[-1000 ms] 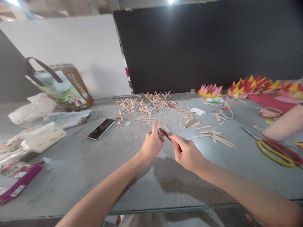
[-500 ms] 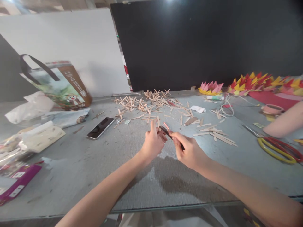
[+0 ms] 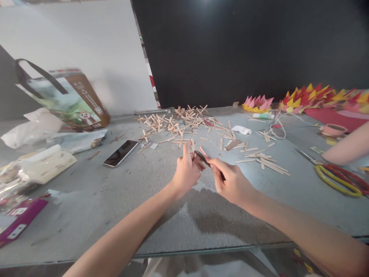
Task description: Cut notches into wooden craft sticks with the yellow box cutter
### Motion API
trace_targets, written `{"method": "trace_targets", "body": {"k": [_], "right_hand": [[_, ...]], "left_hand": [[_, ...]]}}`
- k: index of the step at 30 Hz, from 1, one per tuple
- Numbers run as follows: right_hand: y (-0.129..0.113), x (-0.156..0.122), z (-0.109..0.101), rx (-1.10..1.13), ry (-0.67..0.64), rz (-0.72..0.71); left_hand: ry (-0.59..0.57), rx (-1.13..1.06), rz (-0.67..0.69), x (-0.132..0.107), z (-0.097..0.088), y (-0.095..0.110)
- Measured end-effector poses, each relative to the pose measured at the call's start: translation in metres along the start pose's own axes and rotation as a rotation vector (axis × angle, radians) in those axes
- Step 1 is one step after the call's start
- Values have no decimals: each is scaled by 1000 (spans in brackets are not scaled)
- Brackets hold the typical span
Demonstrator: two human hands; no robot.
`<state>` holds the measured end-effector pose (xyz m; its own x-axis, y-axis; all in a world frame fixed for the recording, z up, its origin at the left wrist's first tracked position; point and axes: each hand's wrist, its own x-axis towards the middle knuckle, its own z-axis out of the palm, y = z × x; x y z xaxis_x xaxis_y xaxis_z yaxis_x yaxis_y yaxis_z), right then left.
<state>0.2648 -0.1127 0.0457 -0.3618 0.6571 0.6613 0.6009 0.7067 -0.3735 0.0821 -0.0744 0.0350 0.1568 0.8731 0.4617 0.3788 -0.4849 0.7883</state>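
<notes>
At the middle of the head view, my left hand (image 3: 185, 173) pinches a small wooden stick (image 3: 193, 145) that points upward between the fingers. Across from it, my right hand (image 3: 232, 181) is wrapped round a slim dark tool (image 3: 201, 156). The tool's tip reaches the lower part of the stick by my left fingers; what kind of tool it is I cannot make out. Both hands are above the grey table (image 3: 115, 215). Beyond them lies a heap of wooden sticks (image 3: 164, 124), many joined in crosses. Loose flat sticks (image 3: 269, 164) lie to the right.
Left are a phone (image 3: 121, 153), a printed bag (image 3: 77, 102), plastic wrapping and a purple box (image 3: 24, 221). Right are scissors (image 3: 337, 179), a tape roll (image 3: 333, 130), a glue stick (image 3: 263, 115), a white cable, folded paper shapes (image 3: 308, 98) and another person's forearm (image 3: 347, 145).
The camera view has shifted slightly, so the bag and phone appear a little further left. Both hands keep nearly the same pose, with the stick and dark tool still held together.
</notes>
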Motion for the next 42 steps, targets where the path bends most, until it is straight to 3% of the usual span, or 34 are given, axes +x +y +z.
{"method": "trace_targets", "body": {"k": [8, 15, 18, 22, 25, 31, 42], "right_hand": [[-1, 1, 1, 33, -10, 52], [1, 0, 5, 52, -21, 79], [5, 5, 6, 72, -82, 136], [13, 10, 10, 72, -244, 224], [16, 8, 15, 97, -305, 234], [16, 0, 23, 136, -310, 216], [23, 3, 20, 164, -255, 201]], "left_hand": [[-91, 146, 2, 1, -7, -9], [-76, 108, -11, 3, -8, -11], [-112, 126, -32, 8, -6, -23], [-183, 305, -32, 15, -1, -43], [-142, 362, -48, 17, 2, -52], [-72, 185, 1, 13, 1, -56], [49, -73, -230, 15, 5, -42]]}}
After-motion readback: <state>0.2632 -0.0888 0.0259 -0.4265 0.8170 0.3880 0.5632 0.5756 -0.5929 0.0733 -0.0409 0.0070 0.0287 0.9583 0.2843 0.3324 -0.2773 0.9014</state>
